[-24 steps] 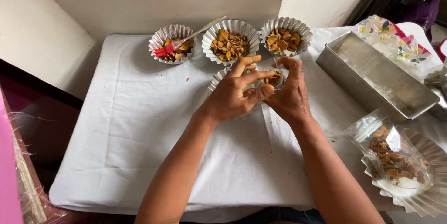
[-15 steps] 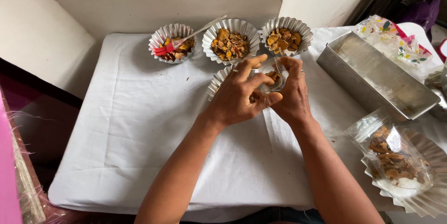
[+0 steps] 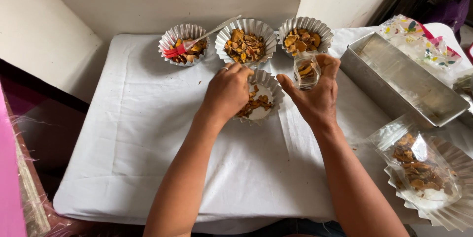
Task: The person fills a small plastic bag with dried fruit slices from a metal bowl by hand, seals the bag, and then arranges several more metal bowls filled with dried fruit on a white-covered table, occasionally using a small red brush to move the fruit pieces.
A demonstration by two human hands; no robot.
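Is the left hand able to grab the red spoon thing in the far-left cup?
Probably yes. The left hand rests at the nearer foil cup, and only bare white cloth lies between it and the red-handled utensil, whose handle sticks out.

Your right hand point(image 3: 315, 96) pinches a small clear plastic pouch point(image 3: 306, 71), upright and open at the top, partly filled with orange-brown snack pieces; it hangs above the white cloth, just below the right-most of the three filled cups. Under your left hand point(image 3: 228, 91) sits a fluted silver foil cup point(image 3: 269, 83) on the cloth, in front of the middle cup; its white bottom shows on the right, with a loose heap of the same brown chips against your fingers, which dip into it
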